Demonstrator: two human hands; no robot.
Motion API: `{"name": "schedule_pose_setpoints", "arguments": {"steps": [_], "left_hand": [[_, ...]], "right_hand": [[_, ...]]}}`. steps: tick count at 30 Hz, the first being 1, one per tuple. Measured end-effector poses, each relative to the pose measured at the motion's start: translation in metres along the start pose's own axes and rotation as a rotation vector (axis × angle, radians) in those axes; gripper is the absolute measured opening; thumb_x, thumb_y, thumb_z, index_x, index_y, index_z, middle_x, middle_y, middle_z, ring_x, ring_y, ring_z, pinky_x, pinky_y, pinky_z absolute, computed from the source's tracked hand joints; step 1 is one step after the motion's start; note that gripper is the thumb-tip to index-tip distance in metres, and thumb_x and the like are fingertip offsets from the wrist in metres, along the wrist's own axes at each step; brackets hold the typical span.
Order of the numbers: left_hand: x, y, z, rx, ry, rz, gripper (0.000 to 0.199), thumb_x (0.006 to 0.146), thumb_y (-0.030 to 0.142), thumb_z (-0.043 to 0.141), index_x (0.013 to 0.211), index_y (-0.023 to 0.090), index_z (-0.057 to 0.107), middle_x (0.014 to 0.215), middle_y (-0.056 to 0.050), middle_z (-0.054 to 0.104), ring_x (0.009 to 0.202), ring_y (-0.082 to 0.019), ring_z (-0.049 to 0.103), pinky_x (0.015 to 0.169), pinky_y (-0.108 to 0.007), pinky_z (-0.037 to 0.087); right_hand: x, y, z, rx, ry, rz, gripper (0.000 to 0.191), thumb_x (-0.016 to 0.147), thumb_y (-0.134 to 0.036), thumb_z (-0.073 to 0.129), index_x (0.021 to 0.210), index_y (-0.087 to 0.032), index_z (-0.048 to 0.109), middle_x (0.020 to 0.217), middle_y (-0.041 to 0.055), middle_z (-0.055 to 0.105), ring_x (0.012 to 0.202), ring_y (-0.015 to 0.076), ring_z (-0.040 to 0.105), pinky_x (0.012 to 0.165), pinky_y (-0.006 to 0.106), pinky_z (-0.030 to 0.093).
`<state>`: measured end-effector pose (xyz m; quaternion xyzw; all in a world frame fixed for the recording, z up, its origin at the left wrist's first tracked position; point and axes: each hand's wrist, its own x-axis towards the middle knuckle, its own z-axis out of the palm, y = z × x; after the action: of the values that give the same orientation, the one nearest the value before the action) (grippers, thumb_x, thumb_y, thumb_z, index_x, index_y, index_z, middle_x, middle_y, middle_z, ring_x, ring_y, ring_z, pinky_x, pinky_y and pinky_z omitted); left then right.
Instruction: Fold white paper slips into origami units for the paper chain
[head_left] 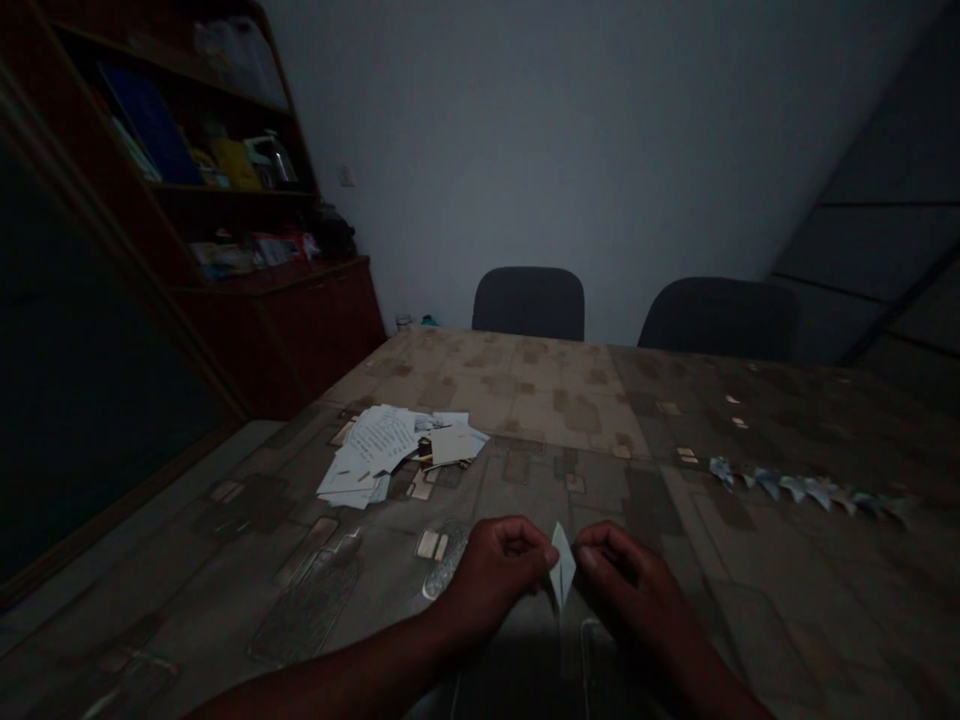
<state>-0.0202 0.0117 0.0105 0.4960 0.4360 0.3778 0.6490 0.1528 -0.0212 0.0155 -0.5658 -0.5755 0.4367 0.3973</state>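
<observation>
A small pale piece of folded paper, shaped like a narrow diamond, stands upright just above the table between my hands. My left hand pinches its left side between thumb and forefinger. On the other side, my right hand is closed, with thumb and fingers drawn together right beside the paper's right corner. Whether those fingertips grip the paper or only sit against its edge, I cannot make out in the dim light.
A loose pile of printed paper sheets lies left of centre on the patterned tablecloth. A row of several folded paper pieces stretches along the right. Two dark chairs stand behind the table, and a shelf cabinet at the left.
</observation>
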Motion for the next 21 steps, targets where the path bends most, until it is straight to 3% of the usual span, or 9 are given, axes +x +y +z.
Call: {"name": "schedule_pose_setpoints", "arguments": {"steps": [4, 14, 19, 21], "left_hand": [[-0.002, -0.001, 0.002, -0.005, 0.013, 0.004, 0.029, 0.065, 0.038, 0.073, 0.061, 0.013, 0.058, 0.051, 0.002, 0.053, 0.048, -0.009, 0.044, 0.05, -0.021, 0.032], [-0.005, 0.0, 0.002, 0.035, -0.039, 0.08, 0.018, 0.068, 0.028, 0.069, 0.069, 0.014, 0.057, 0.056, 0.006, 0.046, 0.054, -0.009, 0.04, 0.052, -0.02, 0.03], [-0.004, -0.002, 0.0, 0.209, -0.022, 0.126, 0.009, 0.072, 0.022, 0.062, 0.071, 0.014, 0.061, 0.058, 0.004, 0.048, 0.056, -0.011, 0.042, 0.053, -0.021, 0.031], [-0.005, -0.002, 0.0, 0.314, -0.013, 0.18, 0.005, 0.072, 0.017, 0.06, 0.071, 0.013, 0.063, 0.061, 0.003, 0.051, 0.059, -0.012, 0.045, 0.055, -0.021, 0.033]], "right_hand": [[0.0, 0.004, 0.003, -0.075, -0.06, -0.052, 0.024, 0.078, -0.04, 0.059, 0.068, -0.019, 0.056, 0.058, -0.0034, 0.048, 0.057, 0.0139, 0.044, 0.052, 0.025, 0.032], [0.0, 0.011, -0.001, -0.075, -0.045, -0.107, 0.03, 0.085, -0.044, 0.051, 0.068, -0.02, 0.053, 0.061, -0.0023, 0.049, 0.061, 0.015, 0.047, 0.056, 0.025, 0.036], [0.001, 0.002, -0.005, -0.114, -0.004, -0.128, 0.023, 0.079, -0.04, 0.058, 0.089, -0.019, 0.06, 0.069, -0.0001, 0.058, 0.064, 0.0168, 0.053, 0.058, 0.026, 0.04], [0.001, -0.002, -0.007, -0.188, -0.023, -0.183, 0.021, 0.078, -0.036, 0.059, 0.09, -0.019, 0.061, 0.07, 0.0003, 0.059, 0.065, 0.0172, 0.055, 0.059, 0.027, 0.042]]}}
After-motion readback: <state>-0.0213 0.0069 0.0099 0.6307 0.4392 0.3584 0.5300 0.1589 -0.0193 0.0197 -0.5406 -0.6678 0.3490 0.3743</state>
